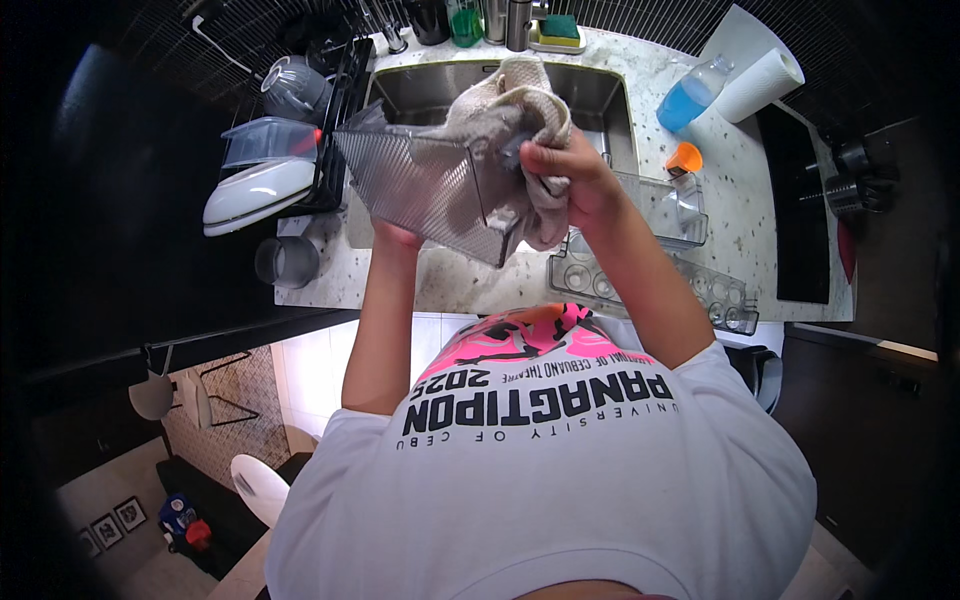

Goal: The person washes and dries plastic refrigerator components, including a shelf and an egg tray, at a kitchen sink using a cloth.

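Observation:
A clear ribbed plastic bin [420, 187] is held tilted over the front of the stainless steel sink [615, 112]. My left hand [397, 234] supports it from below at its left side, with most of the fingers hidden behind the plastic. In my right hand [577, 176] is a bunched beige cloth [544, 112], pressed against the right end of the bin. The thumb lies on top of the cloth, and part of the fabric hangs below the hand.
Right of the sink lie a clear tray [667, 206] and a clear egg holder [720, 296]. Beyond them are an orange cup [684, 158], a bottle of blue liquid [690, 97] and a paper towel roll [761, 84]. A dish rack [341, 127] with dishes and a grey cup [289, 262] stand left.

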Tool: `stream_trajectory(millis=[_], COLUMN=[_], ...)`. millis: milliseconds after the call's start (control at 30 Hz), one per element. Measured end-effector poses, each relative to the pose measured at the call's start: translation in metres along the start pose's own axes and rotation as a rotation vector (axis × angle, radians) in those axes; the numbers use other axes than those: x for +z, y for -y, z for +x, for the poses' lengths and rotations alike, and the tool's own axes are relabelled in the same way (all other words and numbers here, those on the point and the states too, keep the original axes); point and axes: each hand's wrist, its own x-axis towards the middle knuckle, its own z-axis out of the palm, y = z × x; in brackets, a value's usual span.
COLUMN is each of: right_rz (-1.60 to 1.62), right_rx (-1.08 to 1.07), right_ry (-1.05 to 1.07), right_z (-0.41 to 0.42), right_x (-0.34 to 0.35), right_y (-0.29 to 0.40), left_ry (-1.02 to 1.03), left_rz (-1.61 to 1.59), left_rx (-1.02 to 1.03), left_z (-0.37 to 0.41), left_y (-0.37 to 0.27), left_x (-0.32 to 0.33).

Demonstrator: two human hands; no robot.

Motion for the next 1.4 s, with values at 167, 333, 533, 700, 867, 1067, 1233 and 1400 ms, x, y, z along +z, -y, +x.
stream_trajectory(millis=[167, 333, 533, 700, 867, 1067, 1233, 1400], right_rz=[-0.179, -0.282, -0.255, -0.293, -0.737, -0.699, -0.675, -0.641], right_rx=[-0.134, -0.068, 0.253, 0.385, 0.542, 0.204, 0.123, -0.154], right_ry=[-0.165, -0.078, 0.158, 0.120, 0.443, 0.155, 0.086, -0.132], right_z=[0.002, -0.001, -0.009, -0.015, -0.024, -0.009, 0.006, 0.017], right_x=[0.001, 0.005, 0.035, 0.039, 0.015, -0.002, 0.000, 0.001], right_y=[0.006, 0.001, -0.012, -0.029, -0.036, -0.029, -0.002, -0.005], left_ry=[-0.526, -0.271, -0.125, -0.103, -0.332, -0.661, -0.359, -0.126], left_rz=[0.225, 0.471, 0.271, 0.255, 0.687, 0.995, 1.881, 1.661], left_rx=[0.217, 0.116, 0.029, 0.080, 0.283, 0.521, 1.011, 0.810], left_z=[-0.013, -0.035, -0.025, -0.020, -0.016, -0.016, -0.031, -0.025], left_y=[0.010, 0.044, 0.028, 0.028, 0.035, 0.026, 0.011, 0.016], left_x=[-0.026, 0.046, 0.065, 0.046, 0.041, 0.003, 0.060, 0.060])
